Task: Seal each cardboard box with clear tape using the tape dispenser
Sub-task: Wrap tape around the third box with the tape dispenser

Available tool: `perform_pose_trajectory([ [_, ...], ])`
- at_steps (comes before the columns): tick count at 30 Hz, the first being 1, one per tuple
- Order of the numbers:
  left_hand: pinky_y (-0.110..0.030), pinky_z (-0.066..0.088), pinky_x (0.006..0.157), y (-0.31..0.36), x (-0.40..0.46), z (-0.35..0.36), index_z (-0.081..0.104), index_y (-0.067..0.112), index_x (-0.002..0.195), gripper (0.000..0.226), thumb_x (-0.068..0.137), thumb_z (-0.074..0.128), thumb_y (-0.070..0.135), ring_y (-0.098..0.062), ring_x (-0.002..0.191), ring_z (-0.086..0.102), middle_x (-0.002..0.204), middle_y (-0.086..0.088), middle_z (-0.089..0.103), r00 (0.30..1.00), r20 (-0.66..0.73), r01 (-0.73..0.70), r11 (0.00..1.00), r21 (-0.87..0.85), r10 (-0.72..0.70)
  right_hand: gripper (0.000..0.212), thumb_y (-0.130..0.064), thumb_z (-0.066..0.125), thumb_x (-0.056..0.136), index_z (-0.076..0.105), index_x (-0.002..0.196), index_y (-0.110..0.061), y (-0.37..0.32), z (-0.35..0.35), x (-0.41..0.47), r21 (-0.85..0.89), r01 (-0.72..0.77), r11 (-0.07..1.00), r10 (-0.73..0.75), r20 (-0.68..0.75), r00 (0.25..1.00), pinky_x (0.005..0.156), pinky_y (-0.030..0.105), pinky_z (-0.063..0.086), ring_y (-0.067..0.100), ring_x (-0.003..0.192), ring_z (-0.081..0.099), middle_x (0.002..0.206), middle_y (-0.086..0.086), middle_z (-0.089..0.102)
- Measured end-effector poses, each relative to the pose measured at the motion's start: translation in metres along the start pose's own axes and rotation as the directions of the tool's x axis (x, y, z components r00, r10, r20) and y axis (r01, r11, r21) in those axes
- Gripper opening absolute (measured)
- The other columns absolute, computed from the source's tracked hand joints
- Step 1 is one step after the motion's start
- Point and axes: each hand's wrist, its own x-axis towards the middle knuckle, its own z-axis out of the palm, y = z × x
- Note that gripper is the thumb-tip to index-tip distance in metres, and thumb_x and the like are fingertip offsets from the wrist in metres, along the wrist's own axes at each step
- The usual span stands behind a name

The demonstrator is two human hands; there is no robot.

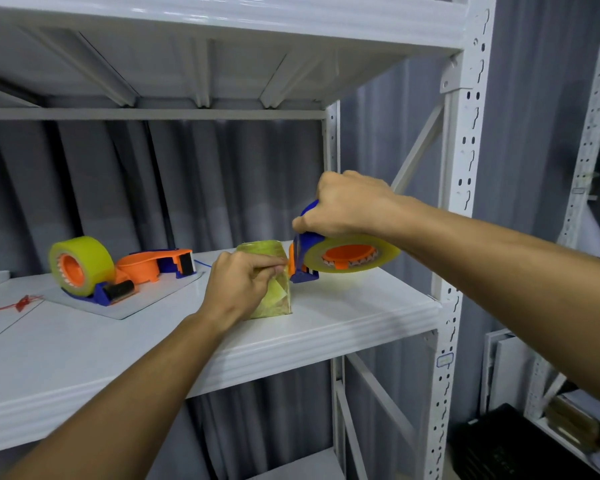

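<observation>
Head view: a small tape-wrapped cardboard box (274, 289) is gripped on the white shelf (361, 306) by the left hand (238, 284); a tape dispenser (340, 258), clasped in the right hand (347, 206), is held against its right side.

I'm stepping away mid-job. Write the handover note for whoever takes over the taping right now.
Left hand: grips the small tape-covered box, which stands on the white shelf.
Right hand: grips the blue-and-orange tape dispenser, its front end against the box's upper right side.
Spare loaded dispenser and an empty one lie on a mat to the left.
Done: box already heavily wrapped.
Left: finish and cut this strip. No other boxes in view.
</observation>
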Motion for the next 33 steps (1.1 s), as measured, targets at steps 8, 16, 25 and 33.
perform_pose_trajectory([
  [8, -0.037, 0.057, 0.089, 0.006, -0.001, -0.001, 0.081, 0.022, 0.103, 0.017, 0.09, 0.074, 0.014, -0.011, 0.097, 0.071, 0.1, 0.008, 0.078, 0.999, -0.024, 0.029, 1.0, -0.005, -0.03, 0.038, -0.061, 0.059, 0.082, 0.055, 0.086, -0.024, -0.002, 0.003, -0.002, -0.035, 0.031, 0.999, -0.033, -0.041, 0.999, 0.069, 0.037, 0.057, 0.02, 0.07, 0.061, 0.08, -0.001, 0.062],
  [16, -0.036, 0.057, 0.088, 0.008, -0.002, -0.002, 0.081, 0.024, 0.1, 0.015, 0.089, 0.075, 0.016, -0.009, 0.094, 0.071, 0.097, 0.01, 0.078, 0.997, -0.047, 0.053, 0.999, -0.006, -0.053, 0.041, -0.062, 0.061, 0.08, 0.052, 0.073, -0.023, 0.018, 0.013, -0.004, 0.076, 0.002, 0.997, 0.003, -0.061, 0.998, 0.056, 0.029, 0.046, 0.019, 0.069, 0.062, 0.072, -0.002, 0.061],
  [25, -0.032, 0.056, 0.087, 0.014, -0.003, -0.002, 0.081, 0.021, 0.1, 0.014, 0.089, 0.075, 0.015, -0.01, 0.094, 0.071, 0.097, 0.007, 0.078, 0.996, -0.056, 0.073, 0.997, 0.012, -0.072, 0.041, -0.059, 0.061, 0.082, 0.053, 0.067, -0.021, 0.029, 0.026, -0.013, 0.13, 0.001, 0.991, 0.014, -0.108, 0.994, 0.054, 0.028, 0.037, 0.019, 0.065, 0.059, 0.066, -0.001, 0.058],
  [33, -0.034, 0.057, 0.085, 0.013, -0.003, -0.003, 0.082, 0.023, 0.1, 0.014, 0.089, 0.075, 0.017, -0.005, 0.092, 0.07, 0.096, 0.01, 0.078, 0.995, -0.042, 0.088, 0.996, -0.012, -0.088, 0.042, -0.057, 0.061, 0.084, 0.055, 0.065, -0.02, 0.039, 0.026, -0.012, 0.181, -0.003, 0.983, 0.014, -0.058, 0.998, 0.054, 0.028, 0.036, 0.019, 0.065, 0.059, 0.066, 0.0, 0.058],
])
